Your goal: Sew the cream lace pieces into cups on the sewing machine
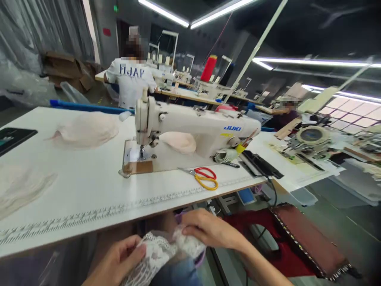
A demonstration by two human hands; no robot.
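Observation:
White lace fabric [156,254] is stretched between my two hands, below the front edge of the table and above my lap. My left hand [123,258] pinches its left part between thumb and fingers. At the other end, my right hand [208,228] grips a bunched part of the lace. The sewing machine [190,123], a white JUKI, stands on the table beyond my hands. Red and yellow handled scissors [205,177] lie in front of it. Pale pink fabric [178,142] shows behind the machine's arm.
On the white table [98,186] lie pale fabric pieces [86,129] and a dark phone-like device [16,139] at the left. A printed ruler [104,214] runs along the front edge. Red cloth [256,234] hangs at lower right. A person in a white shirt [129,79] sits ahead.

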